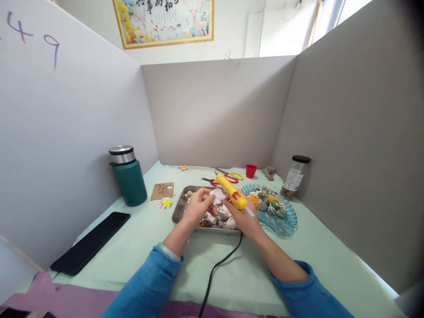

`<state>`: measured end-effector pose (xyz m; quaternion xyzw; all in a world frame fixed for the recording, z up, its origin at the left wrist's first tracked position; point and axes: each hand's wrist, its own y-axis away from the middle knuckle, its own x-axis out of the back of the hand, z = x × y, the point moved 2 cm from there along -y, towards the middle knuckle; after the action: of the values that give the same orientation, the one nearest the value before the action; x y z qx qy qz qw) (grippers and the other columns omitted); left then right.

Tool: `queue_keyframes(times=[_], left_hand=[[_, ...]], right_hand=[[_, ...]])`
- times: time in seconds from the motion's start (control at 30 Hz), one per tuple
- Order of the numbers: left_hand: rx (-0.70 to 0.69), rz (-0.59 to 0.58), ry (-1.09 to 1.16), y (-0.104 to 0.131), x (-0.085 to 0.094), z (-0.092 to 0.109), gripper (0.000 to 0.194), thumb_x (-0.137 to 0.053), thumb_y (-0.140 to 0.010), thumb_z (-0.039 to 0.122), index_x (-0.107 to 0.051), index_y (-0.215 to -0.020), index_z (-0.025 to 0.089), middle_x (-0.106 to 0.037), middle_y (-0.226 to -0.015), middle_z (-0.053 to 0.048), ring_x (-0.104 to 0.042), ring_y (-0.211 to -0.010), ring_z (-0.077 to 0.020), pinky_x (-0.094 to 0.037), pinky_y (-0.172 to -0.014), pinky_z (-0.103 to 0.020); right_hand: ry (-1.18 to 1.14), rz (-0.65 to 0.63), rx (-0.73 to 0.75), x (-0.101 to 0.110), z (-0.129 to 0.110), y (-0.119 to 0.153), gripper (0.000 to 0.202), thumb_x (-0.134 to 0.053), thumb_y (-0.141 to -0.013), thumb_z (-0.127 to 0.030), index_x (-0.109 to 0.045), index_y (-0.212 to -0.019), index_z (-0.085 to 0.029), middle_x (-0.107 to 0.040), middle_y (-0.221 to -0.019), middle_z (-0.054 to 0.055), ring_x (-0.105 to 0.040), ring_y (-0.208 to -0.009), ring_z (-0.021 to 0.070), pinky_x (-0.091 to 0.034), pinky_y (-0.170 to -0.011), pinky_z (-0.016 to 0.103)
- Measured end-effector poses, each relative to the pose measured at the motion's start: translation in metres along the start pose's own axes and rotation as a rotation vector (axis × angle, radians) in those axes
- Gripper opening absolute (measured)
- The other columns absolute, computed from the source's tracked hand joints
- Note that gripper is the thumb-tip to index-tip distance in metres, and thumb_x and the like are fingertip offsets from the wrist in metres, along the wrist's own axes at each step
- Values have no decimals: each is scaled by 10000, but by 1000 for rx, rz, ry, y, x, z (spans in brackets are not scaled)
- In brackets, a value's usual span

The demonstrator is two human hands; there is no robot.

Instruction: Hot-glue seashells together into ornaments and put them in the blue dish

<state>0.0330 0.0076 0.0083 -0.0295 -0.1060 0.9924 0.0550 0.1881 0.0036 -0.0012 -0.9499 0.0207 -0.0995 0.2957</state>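
Observation:
My left hand (pixel 201 205) pinches a white, flat, shell-like piece (pixel 217 195) above a metal tray (pixel 179 211). In my right hand (pixel 244 217) is a yellow hot glue gun (pixel 233 192), its nozzle pointing away to the upper left and a clear glue stick poking out of its back. The right fingertips come close to the white piece; whether they touch it I cannot tell. Several shells (pixel 222 216) in white, brown and grey fill the tray below. A black cord (pixel 217 265) runs from under the right hand to the front edge.
Right of the tray, a blue scalloped plate (pixel 287 225) holds several patterned shells. Behind stand scissors (pixel 236 176), a red cup (pixel 251 171) and a black-lidded jar (pixel 295 176). A green bottle (pixel 130 181), brown card (pixel 162 191), small flower-like piece (pixel 165 203) and black phone (pixel 91 242) are left.

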Motion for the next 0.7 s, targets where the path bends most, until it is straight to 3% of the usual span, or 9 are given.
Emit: queue_keyframes(times=[0.13, 0.33, 0.5, 0.7], left_hand=[[-1, -25, -6, 0, 0, 0, 370, -642, -738, 434, -522, -929, 140, -609, -476, 6, -544, -379, -125, -439, -439, -216], [4, -105, -11, 0, -2, 2, 538, -649, -738, 450, -553, -1118, 82, -625, -500, -9, -569, -412, -139, -471, -477, -236], [10, -132, -24, 0, -2, 2, 511, -662, -733, 466, -568, -1066, 90, -627, -496, -13, -574, -418, -138, -476, -488, -236], [32, -132, -9, 2, -3, 1, 403, -673, -717, 500, -558, -871, 146, -624, -484, -13, -581, -422, -135, -466, -483, -223]], right_hand=[[26, 7, -6, 1, 0, 0, 297, -580, -806, -429, -610, -959, -176, -622, -765, 24, -544, -660, 170, -436, -622, 281], [-9, 81, -186, 5, -6, -3, 337, -623, -733, -439, -643, -913, -155, -628, -718, 28, -536, -613, 166, -432, -567, 279], [-70, 111, -266, 7, -13, -3, 401, -644, -698, -444, -669, -952, -135, -666, -776, 55, -555, -611, 169, -420, -529, 270], [-97, 116, -261, 6, 0, -4, 417, -646, -713, -445, -660, -994, -137, -672, -875, 67, -570, -651, 168, -409, -515, 252]])
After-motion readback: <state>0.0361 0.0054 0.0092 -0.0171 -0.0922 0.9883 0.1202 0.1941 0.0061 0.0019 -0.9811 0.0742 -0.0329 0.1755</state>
